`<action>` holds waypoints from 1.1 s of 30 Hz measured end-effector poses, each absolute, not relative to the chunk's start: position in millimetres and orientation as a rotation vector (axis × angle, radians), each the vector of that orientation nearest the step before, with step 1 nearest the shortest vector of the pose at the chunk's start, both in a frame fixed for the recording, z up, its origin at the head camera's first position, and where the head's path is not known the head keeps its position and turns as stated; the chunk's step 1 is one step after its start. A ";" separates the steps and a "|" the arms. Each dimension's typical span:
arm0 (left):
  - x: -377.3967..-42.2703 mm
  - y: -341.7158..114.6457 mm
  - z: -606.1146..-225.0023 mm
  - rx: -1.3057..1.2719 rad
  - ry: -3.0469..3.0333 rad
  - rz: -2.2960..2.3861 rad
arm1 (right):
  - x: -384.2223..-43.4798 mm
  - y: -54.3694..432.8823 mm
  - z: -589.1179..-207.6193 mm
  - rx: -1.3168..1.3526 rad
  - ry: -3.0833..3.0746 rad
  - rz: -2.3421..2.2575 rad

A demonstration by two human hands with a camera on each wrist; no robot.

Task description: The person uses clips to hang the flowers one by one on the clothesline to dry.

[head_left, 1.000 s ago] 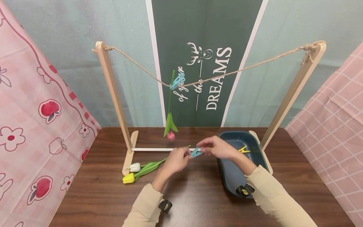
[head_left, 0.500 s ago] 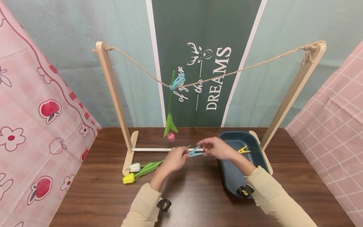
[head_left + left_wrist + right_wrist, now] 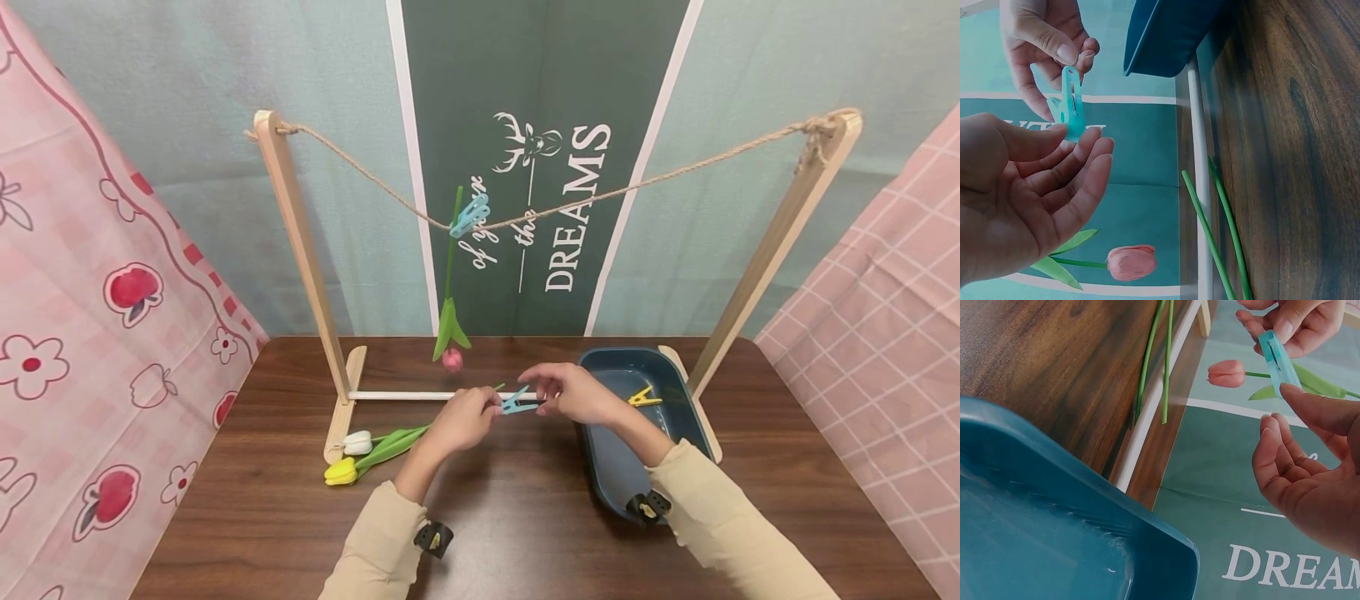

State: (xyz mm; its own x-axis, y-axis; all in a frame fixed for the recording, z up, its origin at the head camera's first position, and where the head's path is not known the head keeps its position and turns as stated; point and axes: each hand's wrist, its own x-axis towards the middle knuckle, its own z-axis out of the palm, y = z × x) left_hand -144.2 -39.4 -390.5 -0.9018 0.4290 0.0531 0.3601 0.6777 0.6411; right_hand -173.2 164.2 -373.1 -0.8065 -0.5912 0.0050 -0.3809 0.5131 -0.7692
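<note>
So the step in hand, as I read it, was getting a blue clothespin (image 3: 512,405) sorted between two hands, just in front of the white bar (image 3: 405,396) and up off the table (image 3: 262,517). The left hand (image 3: 463,419) had its clipping end pinched between thumb and fingers, and that looked pretty solid. The right hand (image 3: 576,393) had a lighter pinch across the other end, thumb on one handle tip and forefinger curled right by the other. Couldn't tell how hard it was pressing, but the handles sat splayed apart, so probably not much. My guess is the next move called for a proper squeeze on both handles at once, with the left fingers clear of the biting end so the thing didn't twist or pop loose. Further up, a second clothespin (image 3: 470,216) was on the rope (image 3: 375,178) with a pink tulip (image 3: 1132,262) hanging bloom-down. A white tulip (image 3: 357,442) and a yellow tulip (image 3: 341,472) lay off to the left, and a yellow clothespin (image 3: 642,397) sat in the blue basin (image 3: 622,462) on the right.
</note>
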 end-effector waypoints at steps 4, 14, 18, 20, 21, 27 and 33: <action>-144.0 -39.6 -390.1 0.688 2.790 1.026 | -173.2 164.0 -374.2 -0.827 2.505 -1.166; -143.8 -41.8 -391.7 0.699 2.789 1.039 | -173.0 162.7 -375.7 -0.833 2.519 -1.143; -144.0 -42.7 -391.3 0.670 2.759 1.065 | -172.9 162.3 -374.9 -0.826 2.521 -1.128; -144.1 -43.3 -391.3 0.662 2.743 1.077 | -173.0 162.2 -375.0 -0.825 2.523 -1.116; -144.3 -43.6 -391.6 0.662 2.738 1.082 | -173.0 162.3 -375.1 -0.825 2.523 -1.111; -145.5 -44.9 -393.4 0.677 2.768 1.072 | -173.4 162.4 -375.6 -0.808 2.512 -1.104; -145.5 -45.5 -393.4 0.697 2.807 1.067 | -174.3 162.9 -376.7 -0.798 2.515 -1.095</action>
